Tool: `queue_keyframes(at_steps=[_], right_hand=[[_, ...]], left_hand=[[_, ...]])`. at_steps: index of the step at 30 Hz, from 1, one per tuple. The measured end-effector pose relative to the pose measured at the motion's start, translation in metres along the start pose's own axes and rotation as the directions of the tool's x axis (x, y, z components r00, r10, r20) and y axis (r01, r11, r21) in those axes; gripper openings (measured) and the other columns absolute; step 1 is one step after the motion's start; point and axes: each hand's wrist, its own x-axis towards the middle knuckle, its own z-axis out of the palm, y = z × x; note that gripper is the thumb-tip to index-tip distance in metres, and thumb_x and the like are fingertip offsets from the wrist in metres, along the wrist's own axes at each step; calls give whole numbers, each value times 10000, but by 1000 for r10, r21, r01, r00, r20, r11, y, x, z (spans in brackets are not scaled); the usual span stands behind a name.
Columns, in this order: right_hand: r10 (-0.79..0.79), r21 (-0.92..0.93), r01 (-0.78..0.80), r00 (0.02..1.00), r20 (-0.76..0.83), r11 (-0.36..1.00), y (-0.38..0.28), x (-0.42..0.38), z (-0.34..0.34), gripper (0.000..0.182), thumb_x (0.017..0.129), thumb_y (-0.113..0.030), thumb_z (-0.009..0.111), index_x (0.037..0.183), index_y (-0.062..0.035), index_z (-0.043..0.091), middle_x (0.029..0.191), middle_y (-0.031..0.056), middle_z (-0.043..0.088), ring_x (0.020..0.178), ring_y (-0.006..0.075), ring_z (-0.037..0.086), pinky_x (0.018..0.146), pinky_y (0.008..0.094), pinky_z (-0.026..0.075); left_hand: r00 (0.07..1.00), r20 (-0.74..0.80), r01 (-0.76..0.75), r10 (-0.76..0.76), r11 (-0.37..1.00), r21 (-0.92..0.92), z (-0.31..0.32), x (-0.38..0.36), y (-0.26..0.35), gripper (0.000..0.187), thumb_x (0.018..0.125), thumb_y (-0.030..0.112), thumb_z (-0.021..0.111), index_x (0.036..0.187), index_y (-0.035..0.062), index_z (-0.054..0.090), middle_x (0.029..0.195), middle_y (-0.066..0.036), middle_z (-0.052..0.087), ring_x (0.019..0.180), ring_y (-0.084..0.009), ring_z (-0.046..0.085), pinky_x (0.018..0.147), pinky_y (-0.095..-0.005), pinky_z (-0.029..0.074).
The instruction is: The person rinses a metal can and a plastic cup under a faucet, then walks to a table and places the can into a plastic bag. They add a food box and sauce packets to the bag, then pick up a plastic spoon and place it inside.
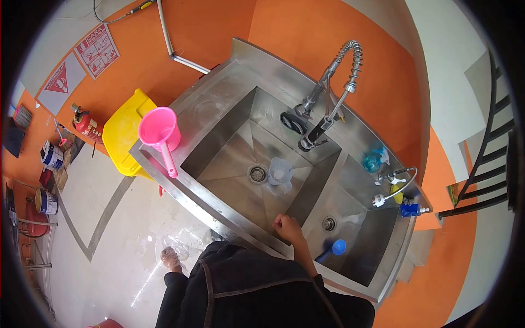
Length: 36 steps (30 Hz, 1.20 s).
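My left hand is low over the pale floor, its fingers curled at crinkled clear plastic. My right hand is closed above the front of the steel sink, near the divider between its two basins, with nothing visible in it. Beyond it, a translucent jug lies in the large basin beside the drain. A blue ladle rests in the smaller basin. On the left counter sits a pink dipper, its handle over the front edge.
Behind the basins stands a spring-hose faucet. A teal spray bottle and a blue bottle are at the right rim. A yellow bin and a fire extinguisher stand left. Black railings are far right.
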Motion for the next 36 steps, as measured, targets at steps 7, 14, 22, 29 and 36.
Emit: queue_keyframes(at_steps=[7, 14, 22, 29, 36], right_hand=[[20, 19, -20, 1000, 12, 1000, 2, 3, 4, 171, 739, -181, 647, 817, -42, 584, 762, 134, 643, 741, 296, 629, 673, 382, 483], [14, 18, -15, 1000, 16, 1000, 4, 3, 4, 189, 737, -164, 638, 863, -37, 579, 780, 140, 643, 753, 293, 629, 682, 377, 481], [-2, 28, 2, 1000, 16, 1000, 2, 3, 3, 195, 733, -154, 637, 875, -34, 578, 770, 144, 641, 751, 294, 628, 686, 381, 480], [-11, 21, 11, 1000, 14, 1000, 7, 5, 9, 192, 732, -147, 637, 875, -34, 577, 775, 142, 644, 754, 293, 629, 696, 380, 482], [-15, 64, 13, 999, 33, 998, 3, 3, 4, 201, 736, -154, 637, 886, -35, 574, 763, 153, 636, 758, 302, 627, 698, 377, 483]], left_hand=[[997, 68, -34, 42, 993, -109, 6, 14, -22, 275, 821, 316, 526, 813, 63, 632, 744, -125, 653, 692, -268, 640, 601, -358, 496], [990, -19, -135, 139, 983, 122, -10, -18, 19, 278, 827, 321, 527, 802, 65, 631, 733, -121, 650, 647, -257, 637, 567, -362, 499], [997, 74, -7, 23, 977, -214, -4, -5, 0, 261, 828, 303, 527, 836, 62, 625, 710, -116, 642, 602, -226, 629, 524, -333, 498], [991, 114, 97, -70, 964, -248, -3, 2, -5, 265, 827, 295, 509, 858, 61, 629, 715, -128, 642, 599, -236, 629, 531, -340, 502], [998, 16, -56, 55, 997, 46, -5, -7, 6, 282, 822, 315, 508, 844, 65, 635, 752, -138, 651, 675, -277, 637, 600, -368, 497]])
